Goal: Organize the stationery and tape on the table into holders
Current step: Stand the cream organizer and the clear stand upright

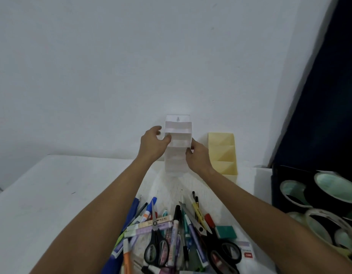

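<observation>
A white tiered holder (pixel 178 135) stands at the far edge of the white table (pixel 52 194), against the wall. My left hand (pixel 154 144) grips its left side, thumb on the front. My right hand (pixel 198 155) grips its right side lower down. To its right stands a yellow slanted holder (pixel 222 153). A heap of pens and markers (pixel 179 234) lies near me, with two black scissors (pixel 156 248) (pixel 222 250) and a green eraser (pixel 225 231). Several tape rolls (pixel 329 194) lie in a dark box at the right.
A pale wall rises straight behind the holders. A dark blue panel (pixel 329 95) leans at the right above the dark box (pixel 276 184). The table's left part is bare white surface. A small red-and-white label (pixel 247 252) lies by the right scissors.
</observation>
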